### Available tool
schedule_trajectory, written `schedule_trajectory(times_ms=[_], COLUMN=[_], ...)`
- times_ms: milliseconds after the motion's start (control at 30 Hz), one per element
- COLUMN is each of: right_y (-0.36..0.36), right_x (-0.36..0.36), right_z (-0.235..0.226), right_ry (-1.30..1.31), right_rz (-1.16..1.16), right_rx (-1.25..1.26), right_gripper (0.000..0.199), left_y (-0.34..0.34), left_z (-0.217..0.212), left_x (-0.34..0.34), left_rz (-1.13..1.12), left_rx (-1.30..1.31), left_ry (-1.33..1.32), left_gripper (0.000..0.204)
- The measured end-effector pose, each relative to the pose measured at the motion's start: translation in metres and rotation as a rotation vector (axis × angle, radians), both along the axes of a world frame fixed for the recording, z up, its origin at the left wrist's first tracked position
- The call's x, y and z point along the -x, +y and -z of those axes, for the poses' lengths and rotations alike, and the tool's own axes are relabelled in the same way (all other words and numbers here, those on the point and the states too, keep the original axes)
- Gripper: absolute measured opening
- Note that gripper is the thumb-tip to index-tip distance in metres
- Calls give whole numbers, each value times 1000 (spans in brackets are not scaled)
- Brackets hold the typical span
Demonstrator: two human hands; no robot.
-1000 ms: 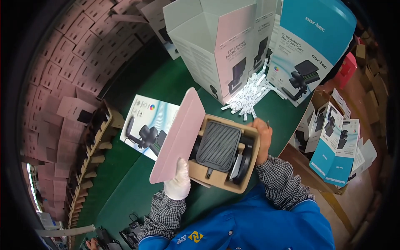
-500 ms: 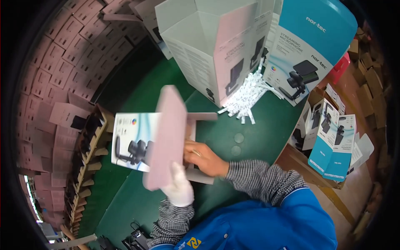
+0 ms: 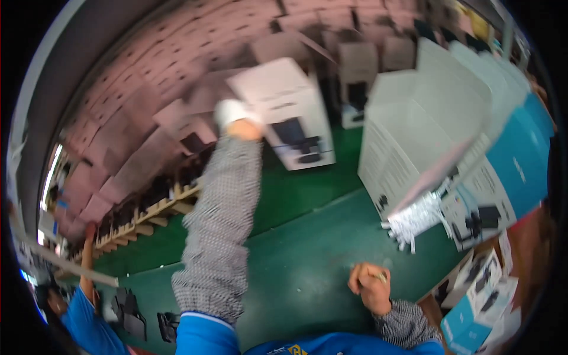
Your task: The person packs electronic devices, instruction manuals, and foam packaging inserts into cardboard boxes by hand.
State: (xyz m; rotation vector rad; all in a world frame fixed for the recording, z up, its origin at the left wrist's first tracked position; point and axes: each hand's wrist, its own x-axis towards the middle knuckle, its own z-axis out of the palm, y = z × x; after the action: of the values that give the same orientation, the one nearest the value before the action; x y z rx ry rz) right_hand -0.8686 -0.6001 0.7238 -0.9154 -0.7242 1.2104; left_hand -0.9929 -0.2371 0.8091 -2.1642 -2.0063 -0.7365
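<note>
My left hand (image 3: 236,118), in a white glove, reaches far forward across the table and grips the left side of a white printed carton (image 3: 290,118). The carton is tilted, with a black device pictured on its front; motion blurs it. Its far side is hidden, and so are most of my left fingertips. My right hand (image 3: 371,288), bare with a ring on one finger, hovers over the green table (image 3: 296,248) with its fingers curled in; nothing shows in them. Nearest to it lies a heap of white paper strips (image 3: 417,220).
A big open white box (image 3: 396,142) stands on the right beside a blue-and-white box (image 3: 509,171). Below them, a cardboard carton holds folded boxes (image 3: 473,319). A wooden rack (image 3: 142,225) runs along the left. Black devices (image 3: 127,310) and a co-worker (image 3: 94,319) are at lower left.
My left hand has carried a carton up and away from the near table to the far side. My right hand has drawn back to the right, off the carton. The view has turned left.
</note>
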Motion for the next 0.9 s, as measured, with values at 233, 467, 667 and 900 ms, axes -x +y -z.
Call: schedule_trajectory(times_ms=[233,467,667,900], right_y=[61,253,411,390], right_x=[94,155,225,263], right_z=[-44,-11,-18,-37], right_ry=[-106,-298,-321,-196], right_rz=[-74,-155,-93,-334], right_rx=[138,120,297,266], right_gripper=[16,20,24,9], left_y=[116,80,163,145], left_z=[24,-20,-45,-62], left_x=[8,138,235,310], left_rz=[87,432,308,141], left_rx=[204,-138,-801,-732], left_ry=[-1324,-654,157,424], left_gripper=[55,50,28,19])
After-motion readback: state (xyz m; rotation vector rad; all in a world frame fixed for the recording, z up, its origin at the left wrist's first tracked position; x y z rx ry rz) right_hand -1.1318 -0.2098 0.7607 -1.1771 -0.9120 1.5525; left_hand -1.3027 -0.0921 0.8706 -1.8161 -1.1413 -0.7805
